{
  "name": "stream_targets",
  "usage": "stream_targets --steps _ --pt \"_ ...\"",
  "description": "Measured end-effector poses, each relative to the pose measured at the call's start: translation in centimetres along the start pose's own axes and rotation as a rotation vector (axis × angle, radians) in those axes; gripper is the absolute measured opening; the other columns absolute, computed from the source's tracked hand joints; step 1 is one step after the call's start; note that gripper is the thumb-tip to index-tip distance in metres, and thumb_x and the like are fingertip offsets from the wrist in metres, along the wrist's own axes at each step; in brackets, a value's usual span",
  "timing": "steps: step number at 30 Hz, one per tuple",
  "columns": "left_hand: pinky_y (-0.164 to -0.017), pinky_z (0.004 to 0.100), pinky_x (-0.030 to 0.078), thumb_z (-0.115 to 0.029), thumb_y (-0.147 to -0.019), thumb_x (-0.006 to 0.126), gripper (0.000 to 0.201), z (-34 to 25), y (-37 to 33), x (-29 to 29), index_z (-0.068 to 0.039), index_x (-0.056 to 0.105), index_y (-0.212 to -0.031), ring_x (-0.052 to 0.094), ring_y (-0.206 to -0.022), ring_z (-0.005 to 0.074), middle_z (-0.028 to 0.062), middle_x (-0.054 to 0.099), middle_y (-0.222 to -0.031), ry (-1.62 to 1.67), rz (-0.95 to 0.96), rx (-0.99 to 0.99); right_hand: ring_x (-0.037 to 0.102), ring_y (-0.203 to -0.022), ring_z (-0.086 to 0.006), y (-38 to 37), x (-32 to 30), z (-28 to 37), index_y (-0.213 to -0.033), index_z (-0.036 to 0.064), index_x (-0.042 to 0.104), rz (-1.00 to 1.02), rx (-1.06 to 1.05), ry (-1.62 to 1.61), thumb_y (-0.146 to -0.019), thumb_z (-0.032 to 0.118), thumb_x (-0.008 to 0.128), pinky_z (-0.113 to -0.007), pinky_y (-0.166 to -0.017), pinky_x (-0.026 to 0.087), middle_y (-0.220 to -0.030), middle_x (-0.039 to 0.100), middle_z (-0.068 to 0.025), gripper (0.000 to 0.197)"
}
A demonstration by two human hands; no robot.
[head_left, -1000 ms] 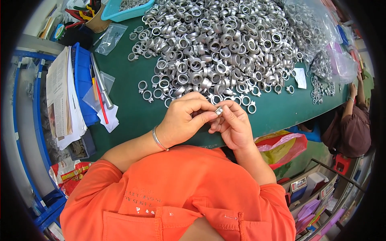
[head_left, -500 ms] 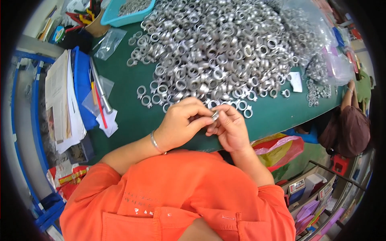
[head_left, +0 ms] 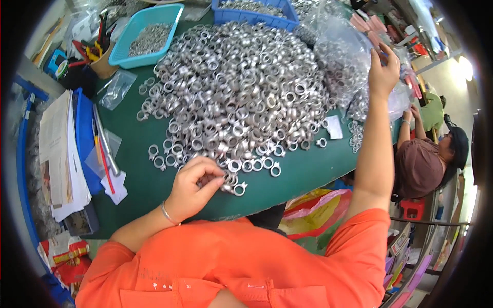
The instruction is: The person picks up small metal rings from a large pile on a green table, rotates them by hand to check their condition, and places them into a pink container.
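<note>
A big heap of silver metal rings (head_left: 241, 97), many with a small lug, covers the middle of the green table. At its near edge, my left hand (head_left: 194, 187) is closed, thumb and forefinger brought together. Its fingertips are right beside a few loose rings (head_left: 240, 189); whether one is pinched between them I cannot make out. My right arm stretches far to the right. There my right hand (head_left: 384, 72) is raised with fingers apart in front of clear plastic bags (head_left: 354, 43) of metal parts, and nothing shows in it.
A turquoise basket (head_left: 177, 20) and a blue crate (head_left: 295, 23), both with small metal parts, stand behind the heap. Papers (head_left: 54, 149) and a blue file holder (head_left: 88, 138) are on the left. A white slip (head_left: 334, 127) lies right. Another person (head_left: 423, 164) sits at far right.
My hands were together around a metal ring in front of the heap. Now they are apart: the right has swung far out to the bags, the left has shifted down beside loose rings.
</note>
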State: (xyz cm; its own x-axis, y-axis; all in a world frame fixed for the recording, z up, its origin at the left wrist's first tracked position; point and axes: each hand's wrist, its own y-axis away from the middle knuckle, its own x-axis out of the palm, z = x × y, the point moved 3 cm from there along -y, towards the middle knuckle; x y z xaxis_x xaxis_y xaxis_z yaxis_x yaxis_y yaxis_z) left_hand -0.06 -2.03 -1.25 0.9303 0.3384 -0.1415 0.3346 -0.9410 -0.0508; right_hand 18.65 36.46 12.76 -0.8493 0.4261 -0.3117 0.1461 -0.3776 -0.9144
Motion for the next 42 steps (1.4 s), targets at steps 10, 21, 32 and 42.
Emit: stream_targets --steps 10,21,32,42 --pt "-0.059 0.0191 0.046 0.004 -0.077 0.059 0.009 -0.2 -0.7 -0.1 0.001 0.058 -0.086 0.054 -0.071 0.008 0.0059 0.052 -0.091 0.003 0.005 0.022 0.058 -0.073 -0.0242 14.4 3.1 12.1 -0.079 0.0024 0.061 0.659 0.058 -0.407 -0.071 0.005 0.066 -0.034 -0.067 0.045 -0.076 0.061 -0.0094 0.01" --pt "-0.066 0.0198 0.046 0.003 -0.081 0.057 0.009 1.4 -1.2 0.7 0.002 0.058 -0.089 0.054 -0.08 0.0083 0.004 0.052 -0.093 0.187 -0.078 -0.052 0.053 -0.068 -0.0115 20.9 0.6 18.6 -0.082 -0.0009 0.061 0.775 0.673 -0.94 -0.074 -0.002 0.064 -0.023 -0.06 0.041 -0.076 0.057 -0.0044 0.009" --pt "-0.064 0.0207 0.048 0.003 -0.08 0.06 0.008 2.2 -0.3 -0.1 0.004 0.058 -0.087 0.055 -0.076 0.0105 0.0068 0.051 -0.092 0.354 -0.026 0.023 0.059 -0.071 -0.0213 22.8 -1.7 23.4 -0.082 -0.0004 0.063 0.788 0.219 -0.833 -0.064 -0.003 0.07 -0.028 -0.063 0.047 -0.081 0.061 -0.0105 0.019" --pt "-0.058 0.0194 0.046 -0.001 -0.078 0.063 0.007 1.9 -0.3 0.1 0.001 0.06 -0.085 0.055 -0.068 0.0079 0.004 0.056 -0.083 0.347 -0.084 0.027 0.062 -0.083 -0.0228 23.6 -2.4 23.7 -0.085 -0.0007 0.052 0.621 0.456 -0.935 -0.067 -0.007 0.069 -0.029 -0.071 0.05 -0.095 0.06 -0.0185 0.025"
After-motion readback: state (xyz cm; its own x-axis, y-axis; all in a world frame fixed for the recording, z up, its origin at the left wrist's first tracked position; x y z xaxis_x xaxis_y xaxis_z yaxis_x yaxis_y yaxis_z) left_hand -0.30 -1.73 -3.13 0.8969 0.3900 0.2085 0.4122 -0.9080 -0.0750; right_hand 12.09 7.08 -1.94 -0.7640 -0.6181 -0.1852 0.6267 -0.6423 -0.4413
